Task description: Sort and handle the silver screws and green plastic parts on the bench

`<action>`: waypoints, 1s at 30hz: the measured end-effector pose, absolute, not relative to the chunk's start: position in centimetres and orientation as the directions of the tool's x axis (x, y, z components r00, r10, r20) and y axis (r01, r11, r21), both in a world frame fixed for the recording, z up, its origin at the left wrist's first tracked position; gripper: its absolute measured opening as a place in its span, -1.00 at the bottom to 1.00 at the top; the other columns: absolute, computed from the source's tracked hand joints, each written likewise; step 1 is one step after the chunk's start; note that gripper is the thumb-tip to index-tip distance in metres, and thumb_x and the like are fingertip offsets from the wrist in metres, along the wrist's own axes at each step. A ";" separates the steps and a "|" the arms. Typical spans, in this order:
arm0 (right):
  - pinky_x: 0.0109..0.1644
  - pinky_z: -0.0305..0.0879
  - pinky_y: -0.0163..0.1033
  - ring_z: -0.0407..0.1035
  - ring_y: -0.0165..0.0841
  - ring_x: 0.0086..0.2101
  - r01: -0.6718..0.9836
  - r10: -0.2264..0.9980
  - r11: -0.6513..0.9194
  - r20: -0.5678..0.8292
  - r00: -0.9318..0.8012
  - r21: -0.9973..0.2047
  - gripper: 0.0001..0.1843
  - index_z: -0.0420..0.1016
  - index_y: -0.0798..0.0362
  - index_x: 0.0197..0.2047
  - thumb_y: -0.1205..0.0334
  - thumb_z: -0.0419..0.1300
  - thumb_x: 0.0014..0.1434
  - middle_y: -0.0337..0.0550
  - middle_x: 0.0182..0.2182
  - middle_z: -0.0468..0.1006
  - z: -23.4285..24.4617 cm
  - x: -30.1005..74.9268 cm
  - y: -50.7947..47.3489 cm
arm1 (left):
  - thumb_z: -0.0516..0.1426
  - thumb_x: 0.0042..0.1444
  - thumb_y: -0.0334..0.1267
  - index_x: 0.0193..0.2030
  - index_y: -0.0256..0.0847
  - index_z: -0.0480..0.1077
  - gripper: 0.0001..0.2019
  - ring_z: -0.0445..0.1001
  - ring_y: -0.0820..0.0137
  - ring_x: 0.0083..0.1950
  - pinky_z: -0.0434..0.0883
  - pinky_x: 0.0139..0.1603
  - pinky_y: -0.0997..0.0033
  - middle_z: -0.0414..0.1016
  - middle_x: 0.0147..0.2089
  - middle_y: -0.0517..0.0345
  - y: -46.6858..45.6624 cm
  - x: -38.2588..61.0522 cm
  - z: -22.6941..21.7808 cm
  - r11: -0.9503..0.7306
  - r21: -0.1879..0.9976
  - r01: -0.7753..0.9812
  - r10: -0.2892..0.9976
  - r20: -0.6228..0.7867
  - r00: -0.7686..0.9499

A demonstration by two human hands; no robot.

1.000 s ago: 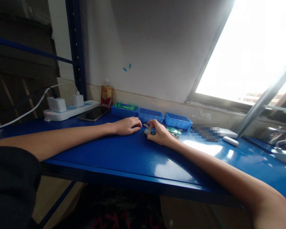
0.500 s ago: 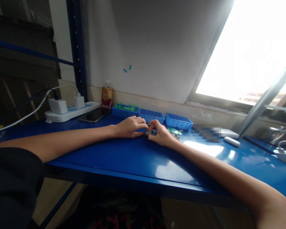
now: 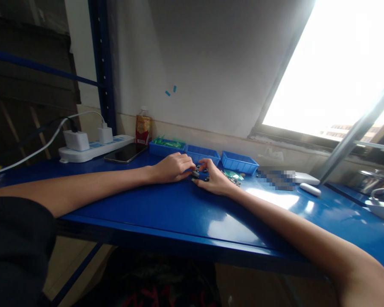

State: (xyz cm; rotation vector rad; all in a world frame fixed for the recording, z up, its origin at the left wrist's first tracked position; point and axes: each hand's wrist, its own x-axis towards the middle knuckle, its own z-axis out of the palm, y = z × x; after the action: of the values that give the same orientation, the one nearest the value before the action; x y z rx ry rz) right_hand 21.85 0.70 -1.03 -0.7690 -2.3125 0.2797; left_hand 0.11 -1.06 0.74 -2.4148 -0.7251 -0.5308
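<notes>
My left hand (image 3: 175, 167) has its fingertips pinched together on a small dark grey piece (image 3: 195, 174), too small to name. Facing it, my right hand (image 3: 213, 178) has thumb and index finger spread apart, beside that piece. A few small dark parts (image 3: 206, 170) show between and behind the right fingers, partly hidden; I cannot tell whether the hand touches them. Beyond the right wrist lie a green-and-clear plastic packet (image 3: 233, 175) and a pile of small metallic parts (image 3: 234, 182) on the blue table (image 3: 166, 209).
Three blue trays line the wall: one with green packets (image 3: 165, 150), a middle one (image 3: 202, 150) and a right one (image 3: 240, 163). A phone (image 3: 126, 153), power strip (image 3: 96, 149) and drink bottle (image 3: 144, 128) stand left. A white case (image 3: 310, 189) lies right.
The right thumb and index finger have spread apart and drawn off the piece. The left fingertips now close on the small dark grey piece, and the hands are slightly further apart.
</notes>
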 end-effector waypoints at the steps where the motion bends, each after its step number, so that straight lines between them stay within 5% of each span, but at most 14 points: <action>1: -0.05 0.25 -0.06 0.30 -0.25 -0.16 0.453 0.578 0.816 0.551 -0.603 -0.360 -0.44 0.12 0.04 0.02 0.14 0.24 -0.01 -0.11 -0.19 0.39 -1.0 21.9 0.7 | 0.01 0.24 -0.25 -0.13 -0.26 0.37 -0.81 0.41 0.31 -0.14 0.28 -0.15 0.36 0.48 -0.19 0.02 -1.0 0.0 0.7 -0.696 -0.373 0.613 0.383 0.529 0.757; 7: -0.06 0.22 -0.09 0.27 -0.24 -0.17 0.519 0.501 0.836 0.636 -0.587 -0.178 -0.71 0.28 0.02 -0.14 0.11 0.19 0.10 -0.14 -0.24 0.41 -0.6 21.8 0.0 | 0.03 0.23 -0.24 -0.14 -0.27 0.36 -0.82 0.41 0.34 -0.17 0.30 -0.12 0.39 0.46 -0.20 0.03 -0.7 -0.3 0.4 -0.749 -0.241 0.617 0.392 0.590 0.706; 11: -0.04 0.19 -0.06 0.23 -0.16 -0.10 0.589 0.491 0.807 0.591 -0.640 -0.032 -0.62 0.30 0.00 -0.07 0.04 0.22 0.07 -0.09 -0.17 0.41 -0.4 21.7 -0.5 | 0.03 0.22 -0.23 -0.14 -0.27 0.37 -0.82 0.41 0.33 -0.18 0.30 -0.12 0.38 0.46 -0.21 0.04 -0.8 -0.2 0.4 -0.748 -0.231 0.622 0.402 0.588 0.702; 16: -0.07 0.21 -0.01 0.20 -0.10 -0.10 0.757 0.602 0.651 0.649 -0.465 -0.061 -0.65 0.29 0.05 -0.08 0.09 0.18 0.10 0.00 -0.13 0.38 -1.2 22.2 1.2 | 0.04 0.21 -0.23 -0.16 -0.26 0.37 -0.82 0.41 0.34 -0.18 0.31 -0.12 0.39 0.46 -0.20 0.04 -0.9 -0.1 0.4 -0.746 -0.211 0.632 0.410 0.602 0.685; 19: -0.06 0.21 -0.01 0.19 -0.10 -0.11 0.718 0.543 0.694 0.694 -0.473 -0.054 -0.64 0.29 0.06 -0.07 0.09 0.18 0.10 0.00 -0.15 0.37 -1.3 22.4 1.6 | 0.03 0.21 -0.21 -0.16 -0.27 0.37 -0.81 0.41 0.34 -0.19 0.32 -0.13 0.39 0.46 -0.20 0.03 -0.8 -0.1 0.4 -0.745 -0.203 0.636 0.421 0.596 0.684; 24: -0.05 0.18 -0.05 0.19 -0.14 -0.10 0.576 0.364 0.807 0.660 -0.658 0.129 -0.76 0.34 0.01 -0.10 0.15 0.15 0.16 -0.03 -0.17 0.37 -0.6 22.0 -0.1 | 0.00 0.24 -0.21 -0.14 -0.28 0.38 -0.79 0.41 0.34 -0.18 0.32 -0.10 0.38 0.46 -0.23 0.02 -0.9 -0.1 0.4 -0.775 -0.176 0.607 0.411 0.590 0.695; 30: -0.07 0.18 -0.11 0.21 -0.19 -0.13 0.542 0.314 0.824 0.665 -0.678 0.163 -0.86 0.38 0.02 -0.17 0.20 0.12 0.20 -0.06 -0.21 0.38 -0.5 21.9 -0.5 | -0.01 0.24 -0.23 -0.16 -0.28 0.37 -0.80 0.41 0.35 -0.19 0.33 -0.11 0.39 0.45 -0.24 0.01 -1.0 -0.1 0.6 -0.829 -0.153 0.538 0.379 0.554 0.741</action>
State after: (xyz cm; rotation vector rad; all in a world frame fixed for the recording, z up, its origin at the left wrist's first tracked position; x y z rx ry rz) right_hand 21.93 -0.46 -0.52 -0.6254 -2.3586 -0.4625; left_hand -0.13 -0.99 0.62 -2.6392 -0.7150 -0.7445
